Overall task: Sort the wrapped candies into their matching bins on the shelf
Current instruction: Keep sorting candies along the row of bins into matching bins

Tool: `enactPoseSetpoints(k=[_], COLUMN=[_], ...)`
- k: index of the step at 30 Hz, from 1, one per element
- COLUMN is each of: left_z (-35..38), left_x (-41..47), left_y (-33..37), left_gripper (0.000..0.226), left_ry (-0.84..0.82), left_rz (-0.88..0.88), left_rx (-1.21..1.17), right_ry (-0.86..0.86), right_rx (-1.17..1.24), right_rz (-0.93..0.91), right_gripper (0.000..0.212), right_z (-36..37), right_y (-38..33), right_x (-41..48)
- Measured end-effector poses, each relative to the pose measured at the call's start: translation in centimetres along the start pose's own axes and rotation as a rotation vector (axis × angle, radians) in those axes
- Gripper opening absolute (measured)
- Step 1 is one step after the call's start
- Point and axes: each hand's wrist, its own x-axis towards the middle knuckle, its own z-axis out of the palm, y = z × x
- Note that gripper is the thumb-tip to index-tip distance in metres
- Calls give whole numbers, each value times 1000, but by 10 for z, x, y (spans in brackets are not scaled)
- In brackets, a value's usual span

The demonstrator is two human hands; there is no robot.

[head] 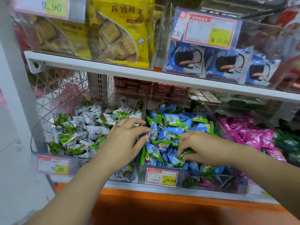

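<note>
With our right hand (196, 146) we are pinching a small green wrapped candy (186, 153) near the front edge of the clear plastic middle bin (188, 173); our left hand (125, 140), fingers spread and holding nothing, is reaching for a white wrapped candy (153, 133) there. We are probably risking dragging loose blue wrapped candies (170, 132) over the clear divider (145, 108).

White shelf (162, 190), clear candy bins (191, 179) side by side on it, price tags (160, 177) in front

Three candy bins (193, 177) side by side, biscuit packs (120, 34) above
</note>
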Motion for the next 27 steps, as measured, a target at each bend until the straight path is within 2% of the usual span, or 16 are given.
enactPoseSetpoints(k=[2,4,7,9,11,12,17,21,23,25,27], left_z=[1,1,1,2,2,1,-2,-3,-4,-4,-4], left_x=[-1,-1,-1,0,0,0,-2,-3,-4,-4,-3], left_y=[1,1,3,2,1,1,-1,-1,0,1,1], left_gripper=[29,29,30,30,30,30,39,37,37,37,37], left_ry=[-14,-15,-15,-13,-10,-12,-24,-59,-64,-62,-70], left_rz=[-16,-27,-49,-56,-60,-59,-60,-62,-64,-66,-74], left_rx=[-5,-15,-57,-71,-76,-83,-91,-86,-87,-86,-90], right_ry=[-75,-81,120,216,159,108,-29,-73,-78,-8,157], right_rx=[-58,-8,117,153,149,155,115,36,122,241,214], right_rz=[35,59,49,21,-19,-38,-117,-150,-89,-34,21], right_gripper=[19,17,13,29,48,50,36,51,51,46,31], right_z=[-6,-15,-25,-23,-12,-5,16,28,24,16,9], right_y=[5,7,-6,-21,-32,-35,-24,-15,-15,-18,-18], right_x=[-6,-8,3,16,29,33,16,5,5,10,15])
